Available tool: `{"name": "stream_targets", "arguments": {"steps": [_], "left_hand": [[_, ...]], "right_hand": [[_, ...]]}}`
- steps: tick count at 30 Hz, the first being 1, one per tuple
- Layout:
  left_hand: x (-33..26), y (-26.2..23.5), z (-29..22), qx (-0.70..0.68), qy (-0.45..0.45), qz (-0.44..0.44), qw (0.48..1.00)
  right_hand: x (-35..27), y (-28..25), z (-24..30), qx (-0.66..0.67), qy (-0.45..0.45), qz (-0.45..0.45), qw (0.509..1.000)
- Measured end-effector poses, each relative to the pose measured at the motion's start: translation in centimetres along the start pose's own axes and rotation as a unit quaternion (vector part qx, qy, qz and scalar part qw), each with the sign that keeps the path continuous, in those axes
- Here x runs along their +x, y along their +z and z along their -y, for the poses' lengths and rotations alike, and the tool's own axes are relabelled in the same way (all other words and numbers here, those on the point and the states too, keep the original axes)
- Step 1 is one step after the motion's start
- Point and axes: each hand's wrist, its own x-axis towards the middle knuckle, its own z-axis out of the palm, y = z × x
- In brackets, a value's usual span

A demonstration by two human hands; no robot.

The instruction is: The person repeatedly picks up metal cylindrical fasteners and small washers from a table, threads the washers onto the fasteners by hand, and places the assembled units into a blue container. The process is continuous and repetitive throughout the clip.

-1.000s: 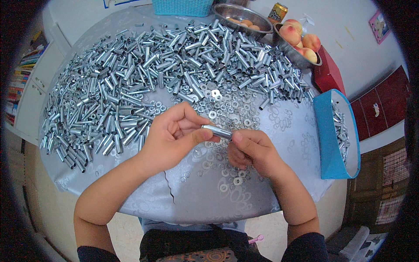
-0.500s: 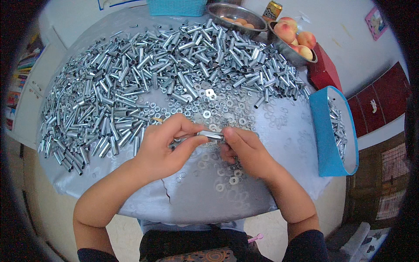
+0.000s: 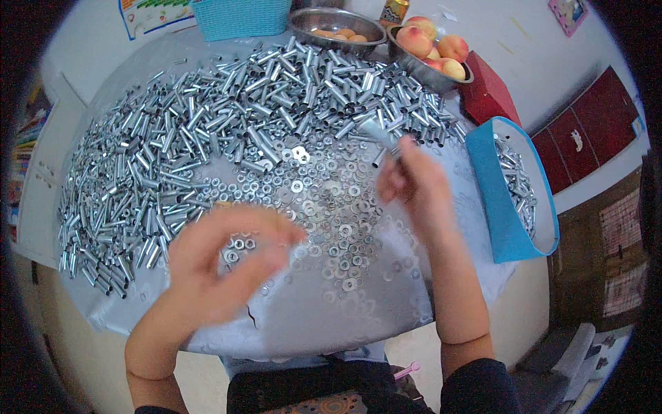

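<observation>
My right hand (image 3: 412, 185) is raised over the right side of the table, gripping a short metal tube (image 3: 381, 134) that points up and left. My left hand (image 3: 224, 259) hovers blurred over the front left of the table, fingers spread, holding nothing that I can see. Between the hands lies a scatter of small metal washers and nuts (image 3: 331, 207). A big heap of metal tubes (image 3: 207, 131) covers the far and left part of the round grey-covered table (image 3: 331, 317).
A blue bin (image 3: 509, 207) with several tubes inside stands at the right edge. At the back are a teal basket (image 3: 241, 17), a steel bowl (image 3: 336, 24) and a steel bowl of peaches (image 3: 431, 52). A red box (image 3: 489, 93) lies beside them.
The hands were together at the table's middle holding one tube. Now they have parted: the right hand has carried the tube up and right, the left has dropped back, empty.
</observation>
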Motion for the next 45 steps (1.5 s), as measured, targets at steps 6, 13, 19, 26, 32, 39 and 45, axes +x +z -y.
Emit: {"name": "stream_targets", "arguments": {"steps": [6, 13, 19, 26, 32, 39, 45], "left_hand": [[-2.3, 1.9, -6.1, -0.153, 0.122, 0.102, 0.975], [-5.3, 6.1, -8.7, -0.244, 0.078, -0.045, 0.966], [-6.1, 8.1, -9.3, -0.288, 0.024, -0.121, 0.95], [-5.5, 5.5, -7.7, -0.283, 0.015, -0.035, 0.958], [-3.7, 0.9, -3.0, -0.281, -0.193, -0.016, 0.94], [1.4, -3.8, 3.4, 0.496, 0.035, 0.001, 0.868], [4.5, -5.6, 6.5, 0.551, 0.035, 0.018, 0.834]], "right_hand": [[2.8, -12.2, 3.0, -0.405, -0.273, -0.415, 0.768], [3.0, -15.1, 1.6, -0.617, -0.287, -0.494, 0.541], [1.7, -7.5, 2.7, -0.517, -0.404, -0.314, 0.687], [1.2, -2.1, 0.3, -0.47, -0.424, -0.046, 0.773], [0.4, 0.8, -1.1, -0.439, -0.404, 0.101, 0.796], [0.2, 2.3, -2.7, -0.481, -0.369, 0.186, 0.773], [-0.4, 5.5, -1.8, -0.512, -0.378, 0.203, 0.744]]}}
